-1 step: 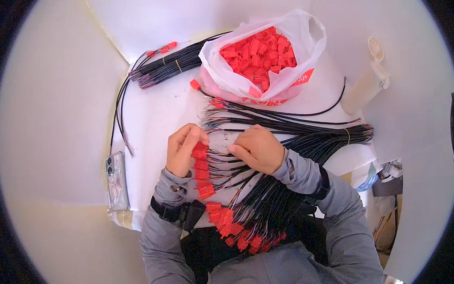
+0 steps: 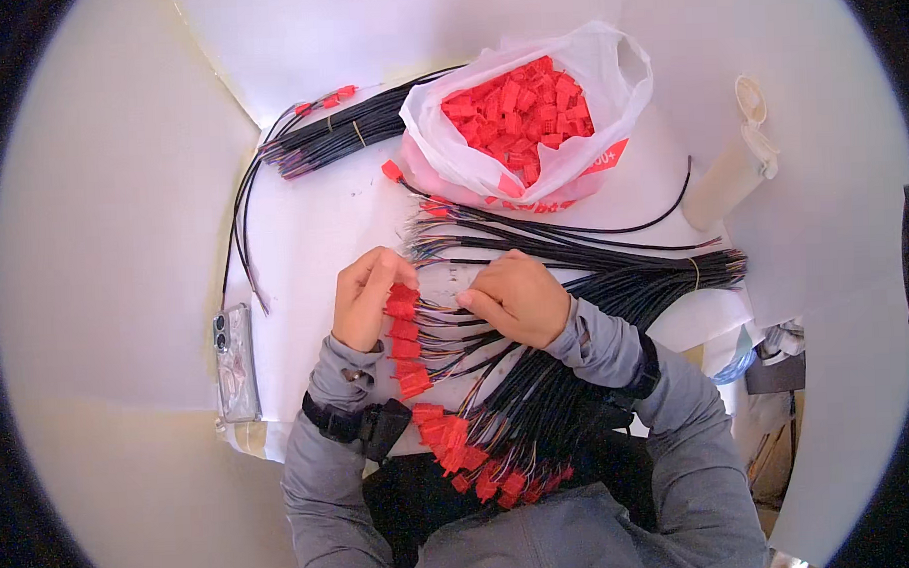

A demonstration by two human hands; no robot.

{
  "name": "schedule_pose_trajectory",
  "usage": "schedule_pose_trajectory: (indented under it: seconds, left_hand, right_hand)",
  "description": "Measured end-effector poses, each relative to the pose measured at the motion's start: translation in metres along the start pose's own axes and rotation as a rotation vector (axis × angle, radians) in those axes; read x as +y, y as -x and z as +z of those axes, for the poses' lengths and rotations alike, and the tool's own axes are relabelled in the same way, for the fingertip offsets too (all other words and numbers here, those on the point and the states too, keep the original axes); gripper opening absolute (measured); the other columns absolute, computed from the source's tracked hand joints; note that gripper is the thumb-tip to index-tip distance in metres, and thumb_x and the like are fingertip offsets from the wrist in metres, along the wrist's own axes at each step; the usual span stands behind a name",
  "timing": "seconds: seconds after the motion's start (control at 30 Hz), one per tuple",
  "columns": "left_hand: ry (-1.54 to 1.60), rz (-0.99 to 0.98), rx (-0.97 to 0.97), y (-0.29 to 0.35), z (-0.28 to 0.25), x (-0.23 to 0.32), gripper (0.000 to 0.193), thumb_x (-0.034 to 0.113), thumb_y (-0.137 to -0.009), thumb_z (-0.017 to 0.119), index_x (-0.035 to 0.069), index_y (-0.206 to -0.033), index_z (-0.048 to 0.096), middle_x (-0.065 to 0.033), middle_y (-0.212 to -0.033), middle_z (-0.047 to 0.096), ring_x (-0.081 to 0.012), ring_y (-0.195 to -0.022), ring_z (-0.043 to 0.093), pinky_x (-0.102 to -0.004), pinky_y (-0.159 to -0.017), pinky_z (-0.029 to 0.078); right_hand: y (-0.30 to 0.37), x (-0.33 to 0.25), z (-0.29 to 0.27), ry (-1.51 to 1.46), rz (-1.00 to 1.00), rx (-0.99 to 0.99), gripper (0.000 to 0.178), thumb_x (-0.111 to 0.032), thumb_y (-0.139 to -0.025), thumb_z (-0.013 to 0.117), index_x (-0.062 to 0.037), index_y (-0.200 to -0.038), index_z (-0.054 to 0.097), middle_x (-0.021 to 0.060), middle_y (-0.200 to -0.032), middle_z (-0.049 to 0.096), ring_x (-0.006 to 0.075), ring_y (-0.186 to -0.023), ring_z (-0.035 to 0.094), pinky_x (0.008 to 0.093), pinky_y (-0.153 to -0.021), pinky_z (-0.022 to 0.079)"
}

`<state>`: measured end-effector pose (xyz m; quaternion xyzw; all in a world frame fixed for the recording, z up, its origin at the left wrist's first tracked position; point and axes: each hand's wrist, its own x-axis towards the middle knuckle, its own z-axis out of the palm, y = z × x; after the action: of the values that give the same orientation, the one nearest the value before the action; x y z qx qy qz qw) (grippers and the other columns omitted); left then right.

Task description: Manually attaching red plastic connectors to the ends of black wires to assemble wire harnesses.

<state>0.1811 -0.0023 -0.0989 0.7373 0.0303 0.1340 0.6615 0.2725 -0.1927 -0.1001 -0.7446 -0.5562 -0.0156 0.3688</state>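
Top red connector (image 2: 402,303) on tabletop (image 2: 307,224), just right of left hand (image 2: 365,299), the nearer one; fingers bent at it, grip unclear. Wires (image 2: 434,308) run rightward toward right hand (image 2: 520,299), curled, its hold hidden from me.

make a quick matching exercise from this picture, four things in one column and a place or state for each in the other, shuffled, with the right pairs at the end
Things
1. grey rectangular phone
2. short row of red plastic connectors
3. white plastic carrier bag
4. cream cylindrical container

Places and states
A. holds a heap of loose red plastic pieces
B. rightmost of the four
C. next to the person's left hand
D. leftmost of the four

Right pairs: 1-D, 2-C, 3-A, 4-B
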Motion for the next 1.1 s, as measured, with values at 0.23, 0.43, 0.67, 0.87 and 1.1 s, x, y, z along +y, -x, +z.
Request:
schedule_pose_trajectory:
  seconds: [0.23,0.43,0.67,0.87,1.1]
  left_hand:
    - [-0.319,0.066,-0.080,-0.002,-0.012,-0.013,0.053,0.036,-0.093,0.030,-0.005,-0.076,0.059,-0.0135,-0.073,0.061,-0.0185,-0.071,0.057,-0.0286,-0.068,0.043]
    - [-0.133,-0.145,-0.234,-0.008,-0.018,-0.024,0.054,0.036,-0.093,0.029,-0.005,-0.075,0.059,-0.0129,-0.065,0.059,-0.0178,-0.065,0.057,-0.0268,-0.063,0.044]
    - [-0.127,0.033,-0.094,-0.006,-0.025,-0.034,0.051,0.035,-0.094,0.030,-0.002,-0.076,0.060,-0.0096,-0.066,0.061,-0.0116,-0.056,0.051,-0.0232,-0.054,0.039]
    - [-0.120,0.010,0.032,-0.010,-0.025,-0.035,0.051,0.038,-0.093,0.032,-0.001,-0.075,0.060,-0.0078,-0.061,0.059,-0.0082,-0.045,0.045,-0.0209,-0.043,0.035]
    - [0.018,-0.019,0.120,-0.023,-0.032,-0.052,0.055,0.043,-0.092,0.029,0.001,-0.075,0.060,-0.0065,-0.056,0.057,-0.0064,-0.035,0.038,-0.0193,-0.032,0.027]
  right_hand:
    - [-0.001,0.002,0.003,-0.015,-0.058,-0.022,0.034,-0.027,-0.083,0.049,-0.0036,-0.060,0.058,0.0143,-0.056,0.054,0.0324,-0.057,0.053,0.0409,-0.059,0.040]
    - [0.001,-0.004,-0.030,0.093,-0.070,0.145,0.018,-0.014,-0.082,0.049,-0.0029,-0.077,0.062,0.0113,-0.073,0.059,0.0284,-0.067,0.056,0.0357,-0.062,0.042]
    - [0.084,0.012,-0.098,-0.157,0.409,0.661,0.024,-0.012,-0.076,0.061,-0.0044,-0.098,0.059,0.0065,-0.079,0.059,0.0125,-0.069,0.055,0.0269,-0.064,0.045]
    - [0.156,0.061,-0.159,0.041,0.608,1.039,0.057,-0.009,-0.067,0.070,0.0014,-0.115,0.041,0.0108,-0.100,0.051,0.0172,-0.088,0.051,0.0295,-0.076,0.043]
    - [0.130,0.130,-0.193,0.293,0.796,0.970,0.079,-0.019,-0.057,0.076,0.0050,-0.119,0.033,0.0214,-0.120,0.043,0.0308,-0.113,0.042,0.0376,-0.094,0.036]
